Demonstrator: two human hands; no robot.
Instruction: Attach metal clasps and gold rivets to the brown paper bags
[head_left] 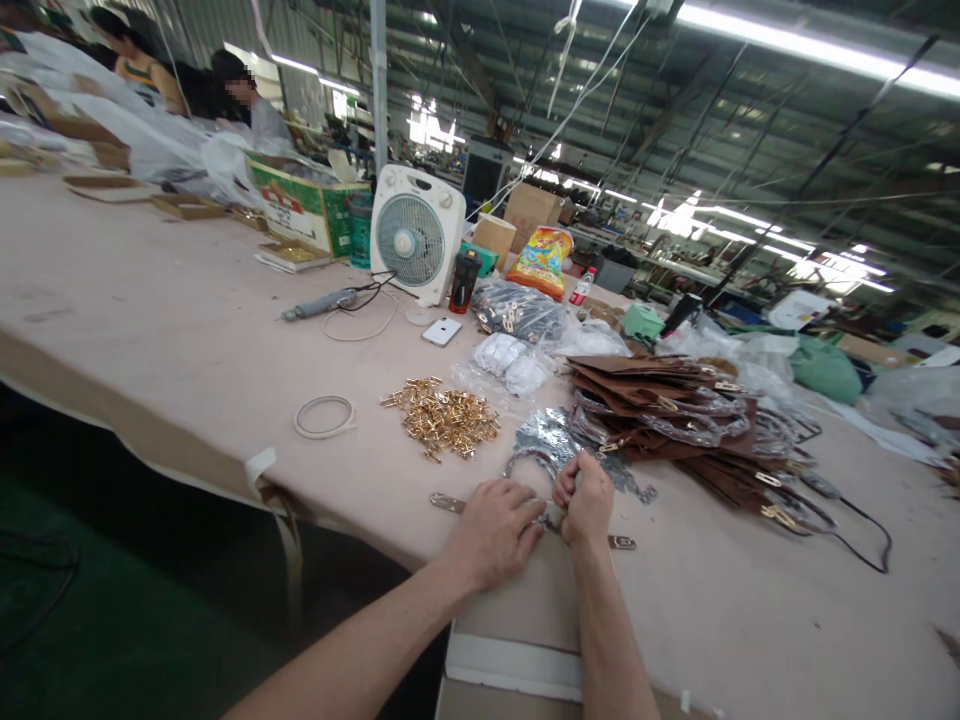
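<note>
My left hand (496,532) rests with bent fingers over a brown strap (448,503) at the table's near edge, pressing on it. A slotted end of the strap sticks out on the left; another brown end with a metal fitting (624,543) shows right of my right wrist. My right hand (587,498) is closed like a fist just above the strap's middle; what it grips is hidden. A curved, plastic-wrapped handle (529,459) arches behind my fingers. Beyond them lie a heap of gold-coloured metal fittings (450,420) and a spread of small silvery metal pieces (555,432).
Brown bag pieces (660,400) with wrapped handles are stacked at the right. A roll of tape (324,417) lies to the left. Farther back are a phone (442,331), a grey corded tool (319,305), a box fan (417,235) and a dark tumbler (464,281). People sit at the far left.
</note>
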